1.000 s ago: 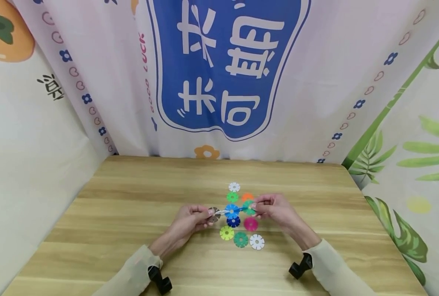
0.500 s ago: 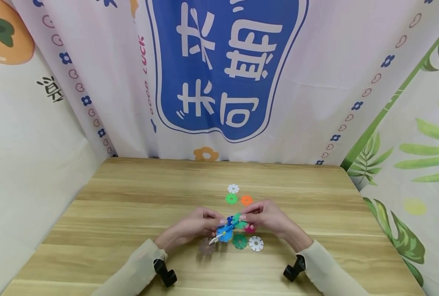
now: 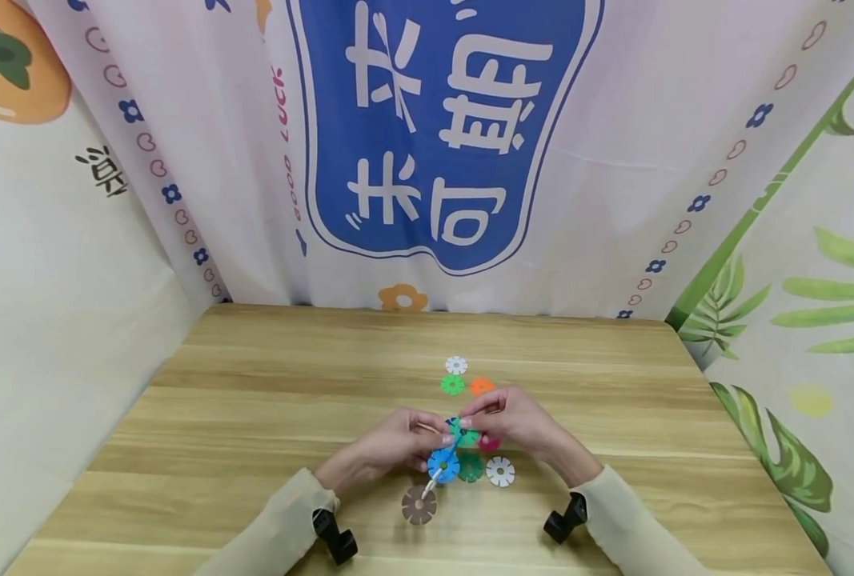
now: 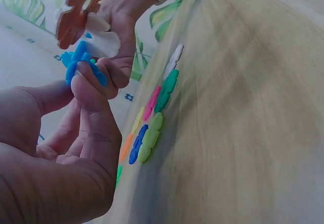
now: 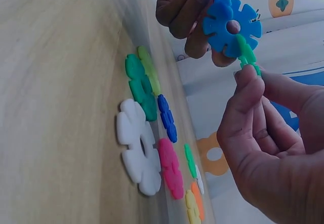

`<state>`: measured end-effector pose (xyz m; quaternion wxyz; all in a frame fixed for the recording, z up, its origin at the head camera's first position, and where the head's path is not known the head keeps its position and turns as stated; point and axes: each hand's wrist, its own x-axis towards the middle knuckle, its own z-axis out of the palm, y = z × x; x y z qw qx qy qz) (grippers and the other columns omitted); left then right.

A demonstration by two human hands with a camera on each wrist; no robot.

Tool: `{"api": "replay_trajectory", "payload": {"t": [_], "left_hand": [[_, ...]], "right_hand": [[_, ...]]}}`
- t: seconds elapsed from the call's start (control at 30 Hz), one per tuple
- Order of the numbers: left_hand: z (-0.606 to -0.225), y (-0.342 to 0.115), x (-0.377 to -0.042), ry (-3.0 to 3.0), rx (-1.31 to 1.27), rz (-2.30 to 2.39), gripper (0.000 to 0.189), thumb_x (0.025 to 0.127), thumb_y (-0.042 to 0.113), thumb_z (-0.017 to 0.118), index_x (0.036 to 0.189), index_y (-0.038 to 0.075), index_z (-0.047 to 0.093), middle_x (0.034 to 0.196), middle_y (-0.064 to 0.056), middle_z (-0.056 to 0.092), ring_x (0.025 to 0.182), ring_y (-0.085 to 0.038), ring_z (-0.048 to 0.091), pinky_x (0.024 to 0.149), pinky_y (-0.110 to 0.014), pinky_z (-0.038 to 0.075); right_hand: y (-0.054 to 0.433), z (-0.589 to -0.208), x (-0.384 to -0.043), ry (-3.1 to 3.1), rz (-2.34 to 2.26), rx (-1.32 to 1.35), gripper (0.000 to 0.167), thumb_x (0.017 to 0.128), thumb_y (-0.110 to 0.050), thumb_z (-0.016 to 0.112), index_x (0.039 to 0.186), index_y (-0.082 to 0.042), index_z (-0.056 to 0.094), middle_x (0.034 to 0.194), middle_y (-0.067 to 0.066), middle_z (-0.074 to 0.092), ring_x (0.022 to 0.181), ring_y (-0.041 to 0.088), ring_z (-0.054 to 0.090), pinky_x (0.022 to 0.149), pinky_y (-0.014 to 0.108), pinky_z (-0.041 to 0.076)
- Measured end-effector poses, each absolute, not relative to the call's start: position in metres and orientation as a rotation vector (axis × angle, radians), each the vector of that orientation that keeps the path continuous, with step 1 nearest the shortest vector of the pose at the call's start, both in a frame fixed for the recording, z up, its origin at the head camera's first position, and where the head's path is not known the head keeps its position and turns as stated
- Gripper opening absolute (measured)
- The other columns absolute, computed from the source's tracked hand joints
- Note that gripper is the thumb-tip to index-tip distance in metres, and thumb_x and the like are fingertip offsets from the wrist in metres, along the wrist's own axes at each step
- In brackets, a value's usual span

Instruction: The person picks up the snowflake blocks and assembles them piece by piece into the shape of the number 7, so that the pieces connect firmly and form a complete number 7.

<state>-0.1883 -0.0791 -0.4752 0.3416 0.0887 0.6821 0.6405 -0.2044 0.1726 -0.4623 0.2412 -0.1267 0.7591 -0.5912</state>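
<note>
A chain of slotted plastic snowflake discs hangs between both hands, held above the table. Its brown disc [image 3: 411,514] forms the free end, nearest the person. A white disc [image 4: 104,44] joins it to a light blue disc [image 3: 437,472]. My left hand [image 3: 396,444] pinches a blue disc [image 4: 98,74] in the middle of the chain between thumb and forefinger. At the far end, my right hand [image 3: 520,418] pinches a green disc [image 5: 248,56], slotted into a blue disc [image 5: 249,24] in the right wrist view. Fingers partly cover the joints.
Loose discs lie flat on the wooden table [image 3: 290,360] under and around the hands: white [image 3: 500,480], dark green [image 3: 470,476], pink [image 5: 170,168], dark blue [image 5: 167,117], orange [image 3: 481,386], bright green [image 3: 452,392] and others. A printed curtain [image 3: 614,200] hangs behind.
The left hand has let go of the brown disc and moved its grip to the chain's middle. The brown end has swung towards the person. The right hand shifted slightly left and nearer, keeping the green disc.
</note>
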Motion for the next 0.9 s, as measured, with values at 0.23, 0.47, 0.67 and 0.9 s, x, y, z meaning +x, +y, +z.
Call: {"api": "replay_trajectory", "payload": {"t": [0.23, 0.47, 0.67, 0.9], "left_hand": [[-0.472, -0.073, -0.19, 1.792, 0.215, 1.661, 0.022, 0.098, 0.024, 0.075, 0.11, 0.006, 0.072, 0.075, 0.004, 0.066, 0.061, -0.006, 0.057, 0.056, -0.018, 0.055], [-0.47, -0.083, -0.193, 1.78, 0.215, 1.708, 0.01, 0.101, 0.02, 0.068, 0.102, 0.01, 0.066, 0.078, 0.003, 0.067, 0.061, -0.007, 0.058, 0.057, -0.019, 0.056], [-0.469, -0.089, -0.196, 1.793, 0.21, 1.721, 0.007, 0.102, 0.019, 0.067, 0.101, 0.012, 0.064, 0.081, 0.002, 0.068, 0.062, -0.008, 0.059, 0.059, -0.02, 0.055], [-0.471, -0.091, -0.198, 1.803, 0.203, 1.705, 0.009, 0.102, 0.022, 0.068, 0.099, 0.014, 0.065, 0.08, 0.004, 0.069, 0.063, -0.008, 0.06, 0.06, -0.021, 0.055]], "right_hand": [[0.175, -0.457, -0.206, 2.12, -1.586, -0.346, 0.026, 0.093, -0.023, 0.081, 0.109, -0.004, 0.078, 0.087, 0.001, 0.076, 0.072, 0.014, 0.068, 0.066, 0.025, 0.061], [0.198, -0.449, -0.233, 2.478, -1.44, -0.367, 0.019, 0.096, -0.01, 0.073, 0.11, 0.002, 0.075, 0.096, 0.017, 0.076, 0.083, 0.025, 0.073, 0.075, 0.036, 0.067], [0.212, -0.452, -0.254, 2.702, -1.273, -0.284, 0.02, 0.094, -0.01, 0.075, 0.109, 0.002, 0.075, 0.099, 0.014, 0.076, 0.086, 0.018, 0.068, 0.074, 0.026, 0.061], [0.209, -0.46, -0.256, 2.72, -1.036, -0.268, 0.018, 0.087, -0.015, 0.085, 0.098, -0.005, 0.075, 0.091, 0.007, 0.072, 0.083, 0.018, 0.064, 0.074, 0.028, 0.056]]}}
